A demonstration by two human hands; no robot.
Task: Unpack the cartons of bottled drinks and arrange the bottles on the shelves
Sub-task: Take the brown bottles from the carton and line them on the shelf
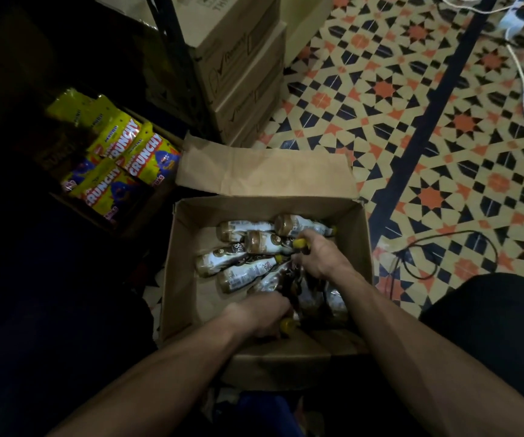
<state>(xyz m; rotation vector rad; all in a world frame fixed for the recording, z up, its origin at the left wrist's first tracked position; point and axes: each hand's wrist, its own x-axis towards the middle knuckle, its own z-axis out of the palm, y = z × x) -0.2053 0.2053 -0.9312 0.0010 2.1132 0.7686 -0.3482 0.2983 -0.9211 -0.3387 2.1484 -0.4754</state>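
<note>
Plain brown carton point(188, 294); brown-and-white bottles point(241, 274), yellow caps point(298, 243). Star-patterned floor tiles point(380, 89) in cream, orange and navy, crossed by dark navy band point(427, 127). Yellow snack bags point(134, 146), red-and-white lettering, blue patches

Bare forearms point(159, 370), dark trousers point(494, 323) at both knees

Left hand point(260, 316) fingertips hidden behind its yellow-capped bottle point(287, 324); bottles point(333, 302) at carton point(185, 294) near-right corner too dark to count.

Tiled floor point(412, 127) w/ open carton point(182, 263), carton stack point(241, 74), blk cable point(456, 232), white pwr strip point(513, 13).
</note>
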